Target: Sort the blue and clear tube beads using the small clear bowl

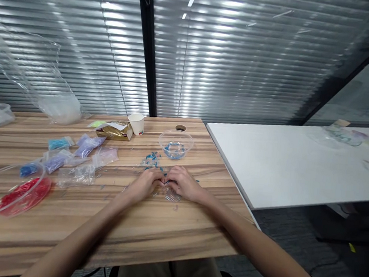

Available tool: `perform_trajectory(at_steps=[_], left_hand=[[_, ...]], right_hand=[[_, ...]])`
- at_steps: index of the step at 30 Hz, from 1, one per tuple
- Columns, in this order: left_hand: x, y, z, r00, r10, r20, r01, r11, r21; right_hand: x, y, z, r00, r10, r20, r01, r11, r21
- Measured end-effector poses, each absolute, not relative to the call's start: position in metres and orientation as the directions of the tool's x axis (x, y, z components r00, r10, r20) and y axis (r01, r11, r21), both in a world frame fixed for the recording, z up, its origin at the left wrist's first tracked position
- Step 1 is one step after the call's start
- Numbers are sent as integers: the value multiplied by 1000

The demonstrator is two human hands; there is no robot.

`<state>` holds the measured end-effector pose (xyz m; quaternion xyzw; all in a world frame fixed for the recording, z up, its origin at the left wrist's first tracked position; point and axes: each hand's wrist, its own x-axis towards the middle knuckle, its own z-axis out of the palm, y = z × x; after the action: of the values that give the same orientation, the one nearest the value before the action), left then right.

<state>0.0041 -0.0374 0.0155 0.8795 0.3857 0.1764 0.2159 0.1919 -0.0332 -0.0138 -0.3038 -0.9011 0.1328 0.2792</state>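
Over the wooden table, my left hand (146, 182) and my right hand (183, 182) meet fingertip to fingertip, both pinched closed. A small blue piece (167, 181) shows between the fingertips; its exact shape is too small to tell. Just below the fingers lie several clear, thin tube-like pieces (170, 195). Beyond the left hand is a loose pile of blue and clear pieces (151, 159). Behind the hands stands a clear round bowl (189, 144) with blue pieces in its bottom.
To the left lie small bags of blue pieces (59, 143) and purple pieces (88, 145), and a red disc-shaped pack (26, 195) beside a clear ring-like rim. A paper cup (136, 124) and gold box (115, 131) stand behind. A white table (285, 164) adjoins at right.
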Motion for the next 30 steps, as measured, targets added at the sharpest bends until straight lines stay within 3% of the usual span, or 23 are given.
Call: perform_trajectory(at_steps=[10,16,20,24,27,30], left_hand=[[-1,-38,14,652,731,202,524,-627,577],[-2,-43,22,576,790,210,469,-530,706],[-4,-41,23,492,851,181,386,-400,831],[-6,-38,20,408,899,158,264,-281,923],[-5,-39,19,356,927,116,215,-202,955],[-2,-42,21,336,938,88,187,-158,970]], right_hand=[[193,-33,-11,-665,577,474,422,814,-399],[196,-40,-6,-589,639,495,360,756,-546],[197,-42,-2,-441,782,441,280,586,-760],[196,-38,0,-301,925,232,21,249,-968],[196,-35,1,-216,974,72,-228,22,-973],[197,-33,4,-216,976,15,-405,-76,-911]])
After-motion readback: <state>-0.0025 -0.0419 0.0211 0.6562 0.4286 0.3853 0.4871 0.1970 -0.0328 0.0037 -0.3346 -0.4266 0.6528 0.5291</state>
